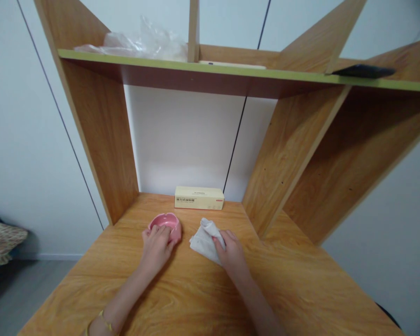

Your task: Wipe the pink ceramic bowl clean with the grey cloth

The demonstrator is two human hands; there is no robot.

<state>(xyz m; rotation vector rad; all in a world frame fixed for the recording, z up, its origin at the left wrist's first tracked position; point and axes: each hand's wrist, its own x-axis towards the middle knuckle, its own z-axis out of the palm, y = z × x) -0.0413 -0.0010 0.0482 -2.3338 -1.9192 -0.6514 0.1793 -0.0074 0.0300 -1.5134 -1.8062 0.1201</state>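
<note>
Think of a clock lying flat on the worktop point(182, 291), its middle between your hands and 12 pointing away from you. The pink bowl point(176, 232) sits at about 10 o'clock. Your left hand point(157, 245) has its grip closed on the bowl's near rim, at 6 o'clock on the bowl, with some fingers inside. At about 2 o'clock is the pale cloth point(203, 239), folded and a bit bunched up. Your right hand point(232, 249) has a narrow grip, pinching the cloth at its 3 o'clock side. The box point(199, 199) is at 12 o'clock, near the wall. The bowl looks hard, smooth and maybe slippery; I can't tell if it could break, so hold the rim firmly, thumb outside and fingers inside. The cloth should be light, soft and floppy, so a thick, bunched fold is best to hold.
</note>
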